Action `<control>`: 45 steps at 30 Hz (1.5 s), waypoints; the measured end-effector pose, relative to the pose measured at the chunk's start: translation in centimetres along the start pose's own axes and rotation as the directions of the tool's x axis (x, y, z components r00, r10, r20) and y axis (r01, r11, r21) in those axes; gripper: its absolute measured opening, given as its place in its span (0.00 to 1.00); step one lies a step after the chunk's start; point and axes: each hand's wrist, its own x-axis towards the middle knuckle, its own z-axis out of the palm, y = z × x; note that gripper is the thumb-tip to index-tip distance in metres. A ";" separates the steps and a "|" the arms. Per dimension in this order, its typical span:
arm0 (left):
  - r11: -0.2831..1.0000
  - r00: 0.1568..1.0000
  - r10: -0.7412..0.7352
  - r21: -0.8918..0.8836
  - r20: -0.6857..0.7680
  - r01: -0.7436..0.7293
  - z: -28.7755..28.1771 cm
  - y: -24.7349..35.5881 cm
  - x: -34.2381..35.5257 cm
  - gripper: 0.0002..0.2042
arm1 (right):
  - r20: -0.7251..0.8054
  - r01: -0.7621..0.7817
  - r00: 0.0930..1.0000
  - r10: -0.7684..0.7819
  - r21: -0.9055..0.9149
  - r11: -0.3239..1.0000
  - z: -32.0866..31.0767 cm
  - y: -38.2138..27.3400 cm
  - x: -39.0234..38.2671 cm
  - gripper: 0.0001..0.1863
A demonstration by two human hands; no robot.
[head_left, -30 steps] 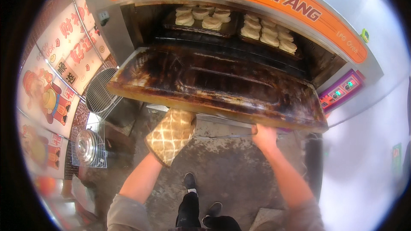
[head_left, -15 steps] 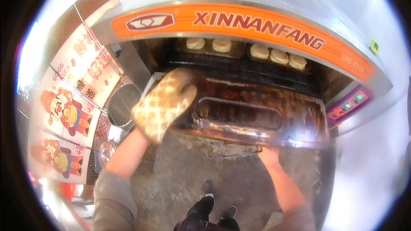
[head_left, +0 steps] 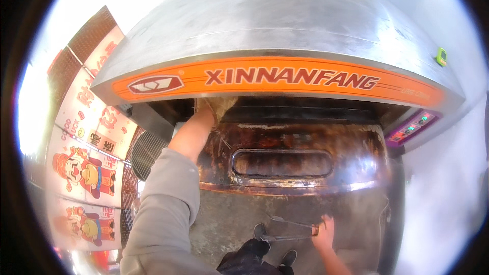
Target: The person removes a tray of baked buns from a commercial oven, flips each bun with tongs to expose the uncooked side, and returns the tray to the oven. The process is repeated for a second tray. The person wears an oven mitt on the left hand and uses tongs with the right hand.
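My left hand wears a yellow-and-white checked oven mitt and reaches under the orange front panel into the oven. Its fingers are out of sight inside, so I cannot see what they touch. The oven door, dark brown and scorched, is lowered and lies below that arm. Lower down on the right, my right hand is closed around the handle end of a pair of metal tongs. The two arms of the tongs are spread and point left over the floor.
The steel oven top and its orange panel overhang the opening. A lit control panel is at the right. Left of the oven stand a wire rack and boards with cartoon figures. Grey floor lies below the door.
My mitted left hand has gone from above the door into the oven. My right hand with the tongs has dropped lower. The view has tilted, and the round pale breads on trays are now hidden.
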 end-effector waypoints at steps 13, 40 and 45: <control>0.986 0.986 0.165 -0.013 -0.025 -0.166 -0.1 -2.1 -6.2 0.20 | 0.395 -0.621 0.739 0.546 0.084 0.779 -8.6 -9.4 -10.8 0.35; 0.998 0.989 0.057 0.008 -0.138 -0.056 -2.1 10.0 -30.9 0.03 | 0.810 -0.511 0.585 -0.042 0.408 0.757 -22.8 -3.3 12.0 0.20; 0.998 0.986 -0.065 -0.002 -0.152 0.065 -3.3 8.4 -30.9 0.03 | 0.762 -0.399 0.634 -0.134 0.470 0.787 -18.8 -3.1 18.8 0.17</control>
